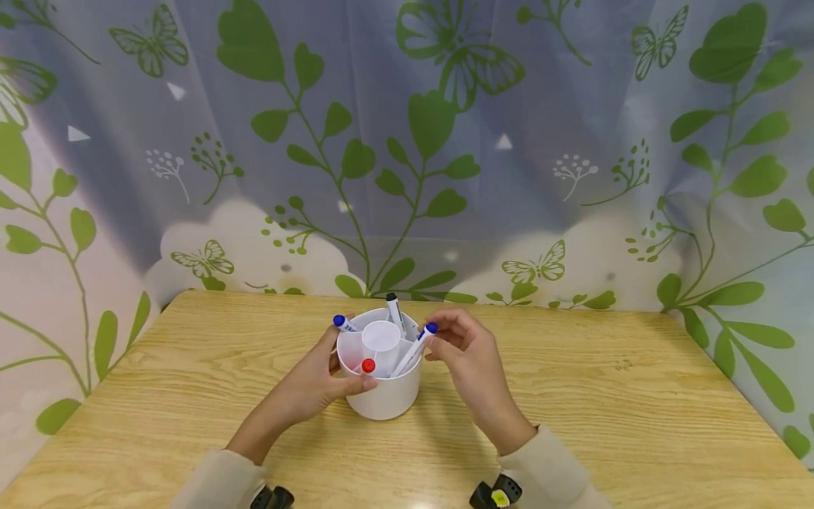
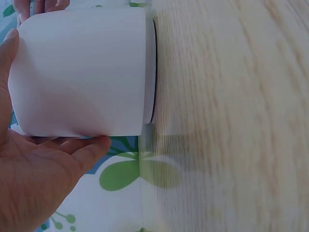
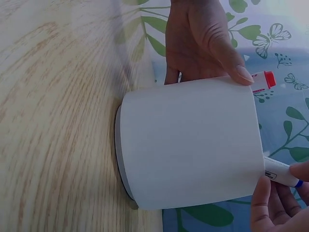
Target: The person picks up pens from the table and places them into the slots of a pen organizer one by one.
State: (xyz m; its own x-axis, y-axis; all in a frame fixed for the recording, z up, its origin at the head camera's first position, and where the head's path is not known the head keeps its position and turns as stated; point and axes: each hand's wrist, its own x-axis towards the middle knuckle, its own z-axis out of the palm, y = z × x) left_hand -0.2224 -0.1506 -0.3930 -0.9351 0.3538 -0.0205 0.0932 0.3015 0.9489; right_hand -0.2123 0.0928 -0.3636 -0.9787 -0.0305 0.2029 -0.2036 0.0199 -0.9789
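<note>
left hand [image 1: 318, 385] grips pen holder [image 1: 385, 399], right hand [image 1: 467, 357] pinches blue-cap marker [image 1: 415, 348]

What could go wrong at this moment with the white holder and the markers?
1. The right hand pinches the blue-capped marker; pulling it sideways might tip the white holder.
2. The left hand grips the rim close to the red-capped marker, so the thumb may knock it.

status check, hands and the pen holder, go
Left hand grips white holder. Right hand pinches blue-capped marker in it. Nothing blocking.
</note>
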